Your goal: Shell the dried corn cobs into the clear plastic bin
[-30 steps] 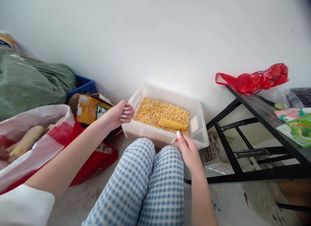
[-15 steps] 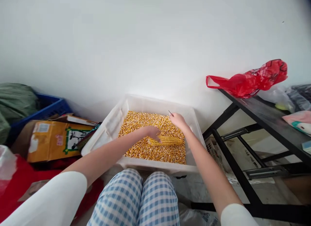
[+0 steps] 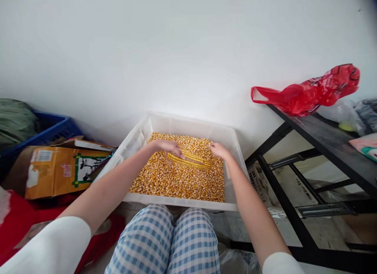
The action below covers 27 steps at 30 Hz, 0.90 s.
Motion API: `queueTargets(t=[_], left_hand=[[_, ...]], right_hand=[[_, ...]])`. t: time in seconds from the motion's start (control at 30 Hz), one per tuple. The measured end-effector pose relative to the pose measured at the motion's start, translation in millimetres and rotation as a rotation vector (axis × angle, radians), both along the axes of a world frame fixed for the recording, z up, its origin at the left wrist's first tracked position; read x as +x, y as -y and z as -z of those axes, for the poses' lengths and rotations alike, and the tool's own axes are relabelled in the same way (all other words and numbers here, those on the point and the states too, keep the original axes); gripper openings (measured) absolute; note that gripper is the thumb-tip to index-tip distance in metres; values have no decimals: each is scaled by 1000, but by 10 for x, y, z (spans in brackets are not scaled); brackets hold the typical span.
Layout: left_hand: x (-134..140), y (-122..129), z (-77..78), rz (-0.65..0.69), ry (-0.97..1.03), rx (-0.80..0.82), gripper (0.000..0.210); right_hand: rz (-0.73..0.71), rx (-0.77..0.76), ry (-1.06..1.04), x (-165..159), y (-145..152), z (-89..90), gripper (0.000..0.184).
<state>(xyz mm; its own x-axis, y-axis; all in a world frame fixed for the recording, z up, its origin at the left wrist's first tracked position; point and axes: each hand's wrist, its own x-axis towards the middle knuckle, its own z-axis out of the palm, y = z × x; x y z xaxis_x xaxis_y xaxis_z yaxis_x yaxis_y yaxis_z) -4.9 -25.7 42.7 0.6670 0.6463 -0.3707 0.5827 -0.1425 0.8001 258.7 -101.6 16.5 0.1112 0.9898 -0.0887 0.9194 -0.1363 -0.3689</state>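
A yellow corn cob (image 3: 194, 164) lies tilted over loose kernels, with a bare strip running along its upper side between rows of kernels. My left hand (image 3: 171, 148) is closed around its left end. Past the cob's right end, apart from it, my right hand (image 3: 218, 149) is closed, fingers pinched together. The thin dark tool that stuck out of that fist earlier barely shows now. Both hands are above a white plastic bin (image 3: 193, 204), which holds a thick layer of yellow corn kernels (image 3: 179, 183).
A black metal rack (image 3: 326, 144) stands at the right, with a red plastic bag (image 3: 312, 91) on top. To the left are an orange cardboard box (image 3: 53, 170) and a blue crate (image 3: 61, 126). My knees (image 3: 176, 238) are close to the bin's front edge.
My left hand has moved left and taken hold of the corn cob, whose bare strip now faces up. My right hand has come slightly nearer, and its tool has mostly gone from sight.
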Motion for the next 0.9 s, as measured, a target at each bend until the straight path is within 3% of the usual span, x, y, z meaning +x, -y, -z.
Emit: queueTargets(t=[0.1, 0.17, 0.27, 0.37, 0.6, 0.73, 0.9], left_hand=[[-143, -86, -109, 71, 30, -90, 10], [-229, -142, -149, 84, 91, -105, 13], [-348, -225, -181, 107, 158, -167, 23], [-439, -278, -208, 89, 225, -206, 33], [-442, -249, -265, 132, 227, -121, 37], [-412, -233, -267, 84, 193, 25, 38], [-396, -203, -303, 58, 182, 100, 40]], right_hand=[[-27, 25, -176, -50, 19, -62, 43], [-47, 25, -406, -136, 43, -126, 51], [-89, -124, -775, -294, 102, -223, 60], [-166, -269, -988, -425, 172, -287, 56], [-215, -397, -1096, -549, 239, -252, 41], [-132, -260, -1034, -541, 217, -199, 38], [-197, -146, -982, -521, 189, -201, 30]])
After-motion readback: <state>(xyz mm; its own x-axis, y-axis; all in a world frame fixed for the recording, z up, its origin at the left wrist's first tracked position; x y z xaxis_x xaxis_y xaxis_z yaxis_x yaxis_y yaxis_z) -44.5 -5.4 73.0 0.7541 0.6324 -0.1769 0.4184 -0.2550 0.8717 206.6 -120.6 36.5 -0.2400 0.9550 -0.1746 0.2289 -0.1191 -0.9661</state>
